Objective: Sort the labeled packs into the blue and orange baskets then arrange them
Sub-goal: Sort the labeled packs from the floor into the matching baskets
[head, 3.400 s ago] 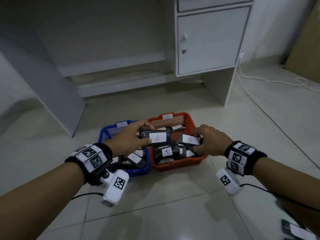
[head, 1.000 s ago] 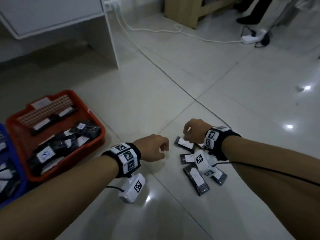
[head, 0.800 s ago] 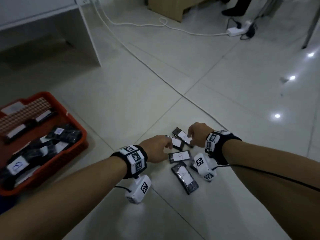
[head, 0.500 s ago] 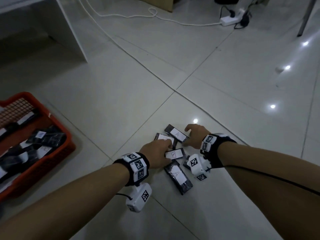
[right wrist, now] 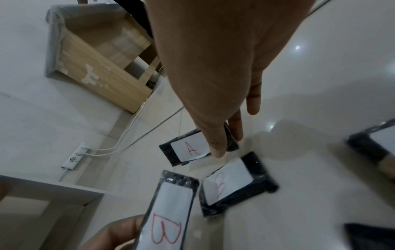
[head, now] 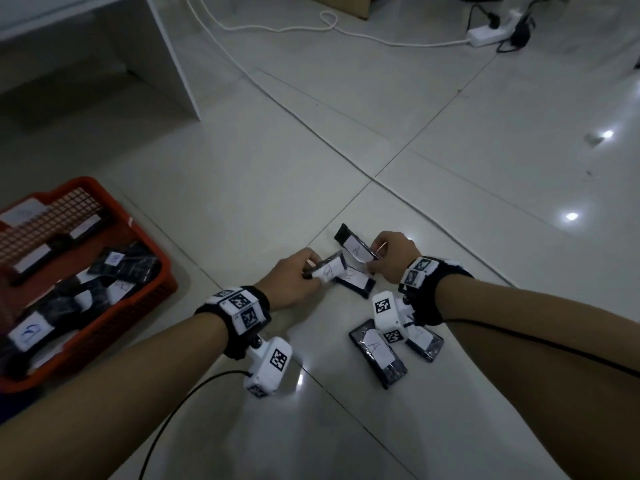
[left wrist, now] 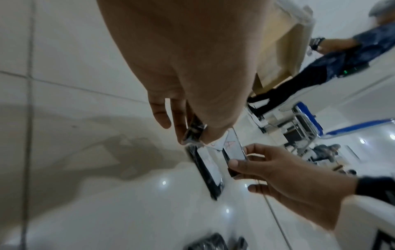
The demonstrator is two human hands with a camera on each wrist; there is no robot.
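Note:
Several black packs with white labels lie on the tiled floor. My left hand (head: pixel 309 269) pinches a pack marked B (head: pixel 329 270) and holds it tilted just above the floor; the same B pack (right wrist: pixel 169 211) shows in the right wrist view. My right hand (head: pixel 375 255) pinches one end of a pack marked A (head: pixel 353 245), seen closer as the A pack (right wrist: pixel 190 148). Between my hands a second B pack (head: pixel 355 281) lies flat. Another A pack (head: pixel 377 353) and one more pack (head: pixel 425 341) lie under my right wrist. The orange basket (head: pixel 138 299), at the left, holds several packs. The blue basket is out of view.
A white desk leg (head: pixel 173 64) stands at the back left. A white cable (head: pixel 277 29) runs across the floor to a power strip (head: pixel 488 32). A wooden cabinet (right wrist: pixel 102 67) is behind. A person (left wrist: pixel 320 67) stands farther off.
The view swung from the baskets to the floor pile. Both hands came down on it; my left hand lifted a B pack and my right hand took hold of an A pack.

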